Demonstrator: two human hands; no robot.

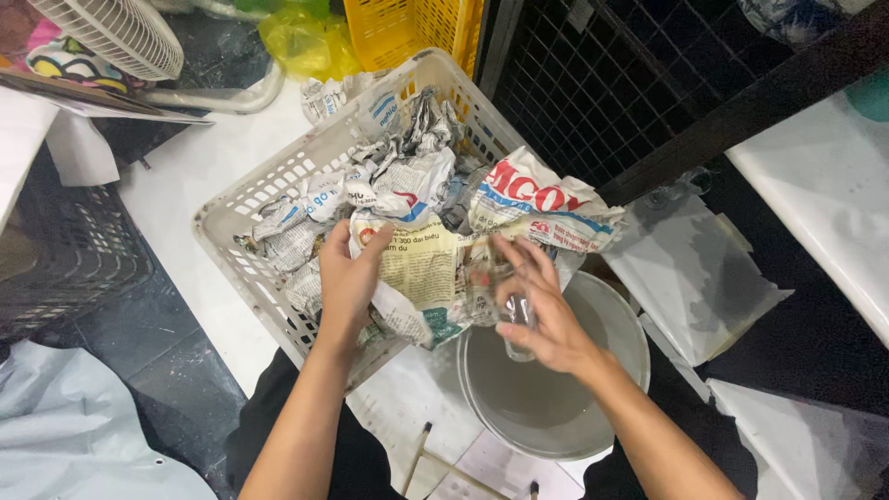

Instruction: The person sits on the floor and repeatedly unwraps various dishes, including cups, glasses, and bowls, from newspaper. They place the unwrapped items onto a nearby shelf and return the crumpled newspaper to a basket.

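1. Head view: the left hand (pixel 347 278) lies with fingers curled over a sheet of crumpled newspaper (pixel 421 278) at the near rim of a white plastic basket (pixel 231 218); it grips the paper.
2. The right hand (pixel 542 310) is closed around a small clear glass (pixel 519 319), fingers partly spread, holding it over the far left edge of a grey round basin (pixel 602 370). The same sheet of newspaper touches the glass on its left.
3. The two hands are apart, with the paper spanning between them.
4. Edges: the basket sits tilted on a white surface (pixel 199 157), its near corner close to the person's knees; the basin lies just right of it, the rims nearly touching. A black wire grid (pixel 593 83) stands far right of the basket, and a dark wire basket (pixel 65 250) lies to the left.
5. Open room: bare white surface shows left of the basket and a strip of it between basket and basin nearer the person.
6. Count: one white basket, filled with many crumpled newspaper wads, too many to count; one basin; one glass in hand; one yellow crate (pixel 407 28) far behind; one white fan (pixel 116 32) at far left.
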